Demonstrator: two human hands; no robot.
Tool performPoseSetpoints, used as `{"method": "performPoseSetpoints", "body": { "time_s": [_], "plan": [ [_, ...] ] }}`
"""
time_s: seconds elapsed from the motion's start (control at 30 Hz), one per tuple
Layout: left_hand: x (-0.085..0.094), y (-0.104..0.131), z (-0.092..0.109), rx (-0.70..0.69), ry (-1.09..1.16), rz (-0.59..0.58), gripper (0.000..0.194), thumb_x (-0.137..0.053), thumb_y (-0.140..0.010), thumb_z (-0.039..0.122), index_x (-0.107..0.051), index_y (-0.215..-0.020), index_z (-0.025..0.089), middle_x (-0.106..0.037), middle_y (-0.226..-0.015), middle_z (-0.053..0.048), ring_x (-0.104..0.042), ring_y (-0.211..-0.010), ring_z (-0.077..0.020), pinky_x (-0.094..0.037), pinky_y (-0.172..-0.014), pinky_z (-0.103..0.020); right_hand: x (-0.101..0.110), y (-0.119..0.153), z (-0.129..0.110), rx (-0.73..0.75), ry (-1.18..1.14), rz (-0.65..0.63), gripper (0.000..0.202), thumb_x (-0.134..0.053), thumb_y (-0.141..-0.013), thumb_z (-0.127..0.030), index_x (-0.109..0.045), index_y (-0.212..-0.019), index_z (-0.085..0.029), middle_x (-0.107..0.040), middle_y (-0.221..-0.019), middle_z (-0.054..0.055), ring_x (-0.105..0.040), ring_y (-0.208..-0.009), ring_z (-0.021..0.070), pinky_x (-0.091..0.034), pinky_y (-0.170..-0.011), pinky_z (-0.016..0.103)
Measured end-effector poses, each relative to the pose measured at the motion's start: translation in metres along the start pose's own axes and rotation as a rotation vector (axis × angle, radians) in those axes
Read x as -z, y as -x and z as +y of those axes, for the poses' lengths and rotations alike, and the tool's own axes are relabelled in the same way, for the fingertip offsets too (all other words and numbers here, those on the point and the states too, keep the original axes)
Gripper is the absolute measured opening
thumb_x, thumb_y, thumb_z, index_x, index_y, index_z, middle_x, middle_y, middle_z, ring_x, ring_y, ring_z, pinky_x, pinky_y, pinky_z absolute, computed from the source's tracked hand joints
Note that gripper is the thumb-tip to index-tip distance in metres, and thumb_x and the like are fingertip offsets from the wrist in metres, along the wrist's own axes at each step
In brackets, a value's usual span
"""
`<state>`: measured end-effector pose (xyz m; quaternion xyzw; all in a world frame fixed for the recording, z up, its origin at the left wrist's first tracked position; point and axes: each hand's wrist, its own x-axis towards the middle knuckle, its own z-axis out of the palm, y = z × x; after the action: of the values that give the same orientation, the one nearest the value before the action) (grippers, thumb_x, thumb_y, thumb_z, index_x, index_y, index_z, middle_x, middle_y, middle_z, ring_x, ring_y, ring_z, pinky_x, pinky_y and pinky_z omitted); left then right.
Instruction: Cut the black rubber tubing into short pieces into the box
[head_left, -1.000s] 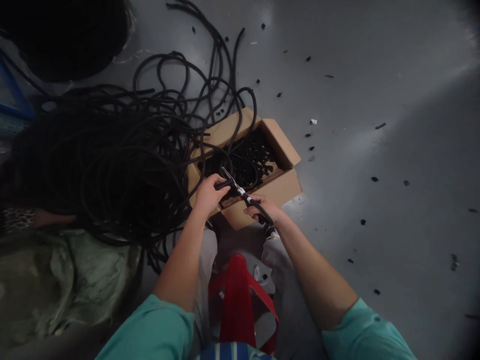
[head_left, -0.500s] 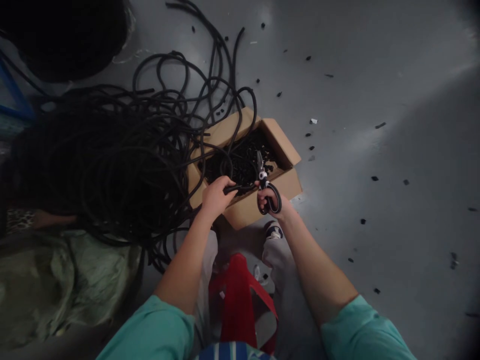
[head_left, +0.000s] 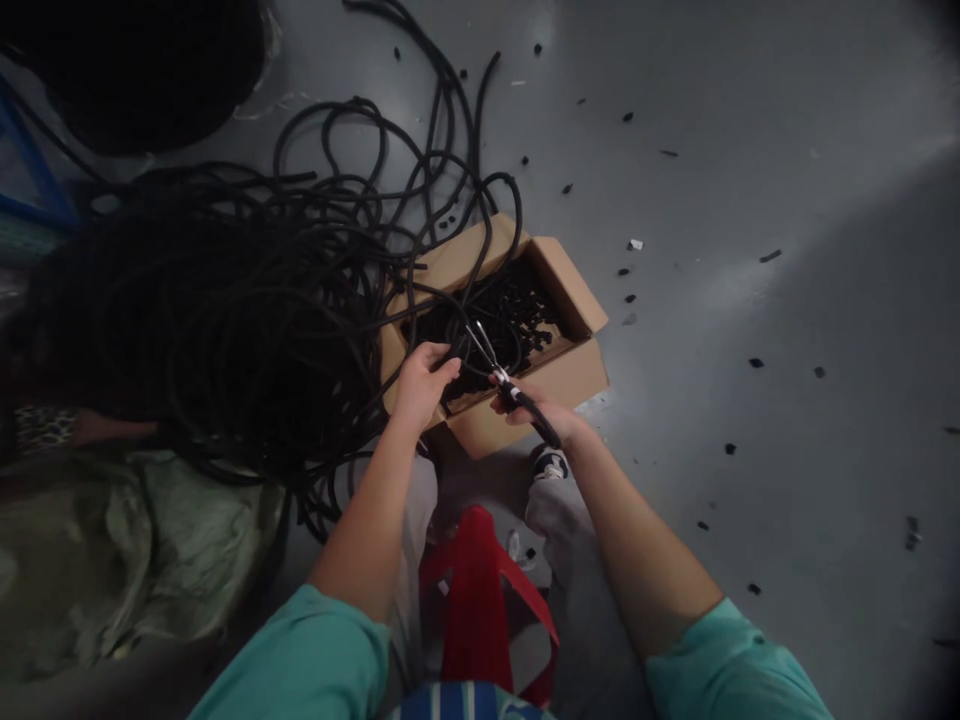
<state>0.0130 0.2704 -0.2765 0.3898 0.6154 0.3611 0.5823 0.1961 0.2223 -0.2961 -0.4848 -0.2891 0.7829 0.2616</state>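
Reaching, left hand [head_left: 424, 378] half-curled; right hand [head_left: 541, 408] gripping scissors [head_left: 501, 377]

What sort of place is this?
Likely a workshop or factory floor: a smooth grey floor with small black bits scattered on it, a big tangle of black cord or tubing, and an open cardboard box holding many short black pieces.

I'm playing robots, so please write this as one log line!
right hand: holding open scissors | left hand: near scissors, grip unclear | box: open, black pieces inside | black tubing: tangled, beside and over box
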Motion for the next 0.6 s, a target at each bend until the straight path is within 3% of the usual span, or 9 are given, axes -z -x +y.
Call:
{"method": "performPoseSetpoints", "body": {
  "time_s": [0.2, 0.6],
  "plan": [
    [-0.0021, 0.0011, -0.0004, 0.057, 0.034, -0.019, 0.022, -0.066, -0.058, 0.022, -0.054, -0.075, 0.014, -0.057, -0.063, 0.003, -0.052, -0.053, -0.0073, -0.043, -0.056, -0.023, -0.0016, -0.0023, 0.0042, 0.025, 0.219, -0.055, 0.068, -0.056, -0.047, -0.01, -0.052, -0.114, -0.018, -0.055, -0.08, -0.001, -0.049, -0.078, 0.0153, -0.04, -0.075, 0.03],
    [-0.0032, 0.0007, -0.0046, 0.094, -0.061, -0.085, 0.022, -0.069, -0.053, 0.017, -0.056, -0.07, 0.014, -0.061, -0.065, 0.001, -0.057, -0.062, -0.0111, -0.045, -0.064, -0.027, -0.0009, -0.0036, 0.0081, 0.099, 0.341, 0.037, 0.067, -0.057, -0.051, -0.012, -0.052, -0.118, -0.019, -0.057, -0.085, 0.001, -0.049, -0.08, 0.0157, -0.039, -0.078, 0.032]
  ]
}}
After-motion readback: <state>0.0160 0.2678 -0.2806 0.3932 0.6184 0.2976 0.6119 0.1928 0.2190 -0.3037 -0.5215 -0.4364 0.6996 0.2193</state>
